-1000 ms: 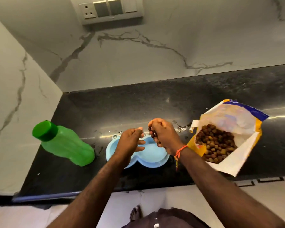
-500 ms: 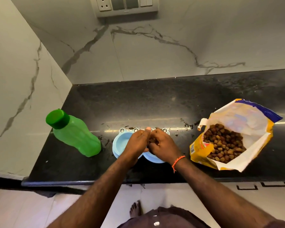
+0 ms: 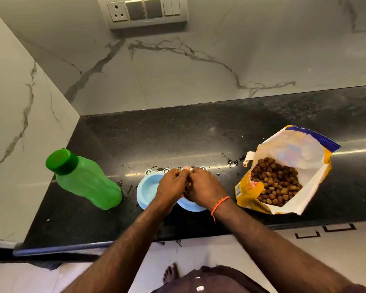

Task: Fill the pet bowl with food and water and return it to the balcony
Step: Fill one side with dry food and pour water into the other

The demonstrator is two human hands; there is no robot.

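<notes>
A light blue double pet bowl (image 3: 146, 190) sits on the black counter (image 3: 199, 134) near its front edge. My left hand (image 3: 172, 185) and my right hand (image 3: 204, 187) are pressed together over the bowl's right half, fingers curled. Brown kibble shows between them, held in my right hand. The right half of the bowl is mostly hidden under my hands; the left half looks bare. An open yellow and white bag of kibble (image 3: 283, 174) lies to the right. A green water bottle (image 3: 82, 178) with its cap on stands to the left.
Marble wall panels close in the counter at the back and the left. A switch plate with a socket (image 3: 145, 11) hangs on the back wall. Water drops and smears lie on the counter around the bowl. My bare foot (image 3: 170, 272) shows on the floor below.
My two hands have come together and dropped down onto the bowl's right half. The camera has tilted, so the whole scene sits lower in view.
</notes>
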